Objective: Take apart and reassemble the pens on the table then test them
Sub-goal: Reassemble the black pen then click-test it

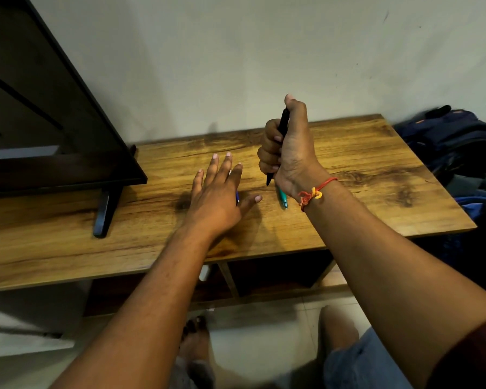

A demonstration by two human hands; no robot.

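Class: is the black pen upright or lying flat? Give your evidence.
Upright: the right hand grips the black pen in a fist, thumb over its top, tip pointing down above the table.

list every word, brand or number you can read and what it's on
None can be read. The black pen in the right hand shows no print. The teal pen and the blue pen under the left hand are mostly hidden. The dark screen and backpack show none.

Pens at the table (354, 153)
The right grip (289, 155) is fisted round a black pen (282, 123) held upright above the table, thumb on its top. The left grip (218, 192) lies flat on the table, fingers spread, partly covering a blue pen (237, 197). A teal pen (282, 198) lies on the table.
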